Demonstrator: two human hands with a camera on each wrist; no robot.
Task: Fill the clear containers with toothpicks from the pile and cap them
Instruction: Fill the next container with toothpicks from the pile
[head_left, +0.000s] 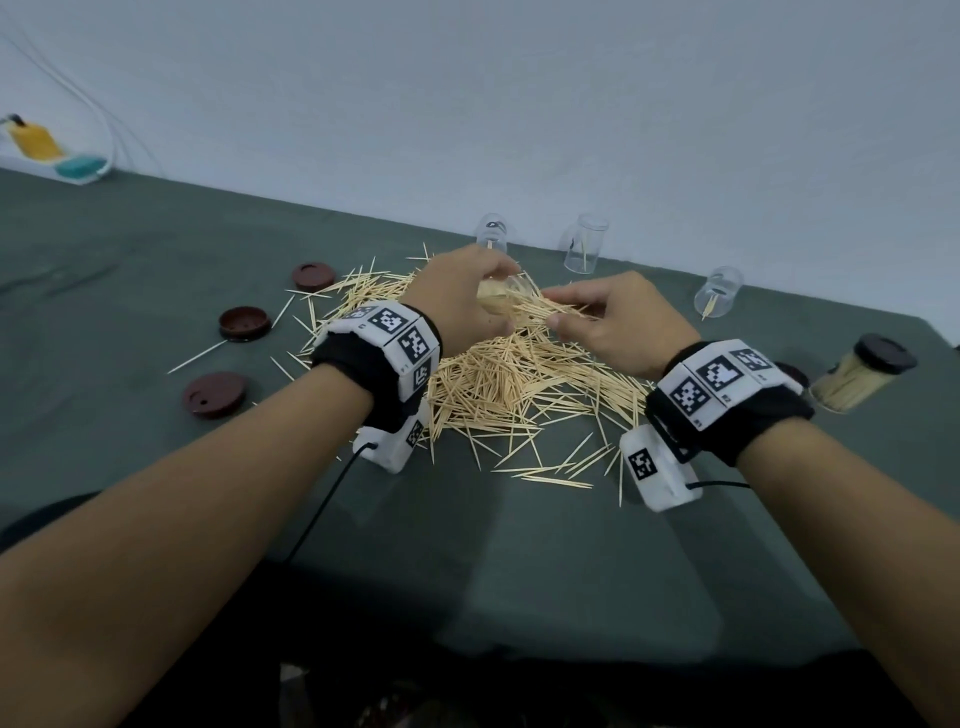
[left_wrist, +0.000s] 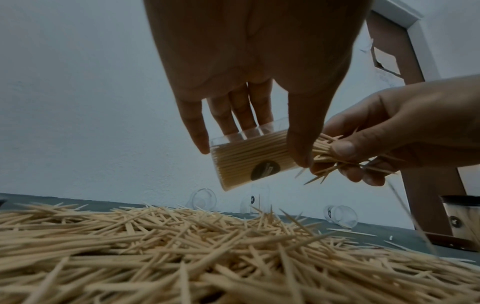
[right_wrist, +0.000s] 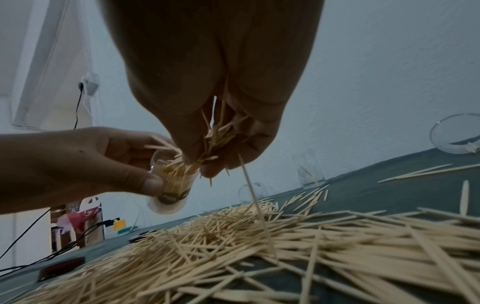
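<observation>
My left hand (head_left: 506, 299) grips a clear container (head_left: 491, 304) tilted on its side above the toothpick pile (head_left: 519, 395). In the left wrist view the container (left_wrist: 249, 162) is packed nearly full and bears a dark round label. My right hand (head_left: 558, 310) pinches a bundle of toothpicks (head_left: 532, 310) with its tips inside the container's mouth (right_wrist: 168, 162). Some picks splay out of the bundle (left_wrist: 330, 152), and a loose toothpick (right_wrist: 255, 207) stands slanted between hand and pile. Three empty clear containers (head_left: 491, 234) (head_left: 584, 244) (head_left: 719, 293) lie or stand behind the pile.
Three dark red lids (head_left: 313, 275) (head_left: 244, 323) (head_left: 214, 395) lie left of the pile on the green cloth (head_left: 156, 270). A filled, capped container (head_left: 857, 379) stands at the right. A yellow and teal object (head_left: 57, 150) sits far left by the wall.
</observation>
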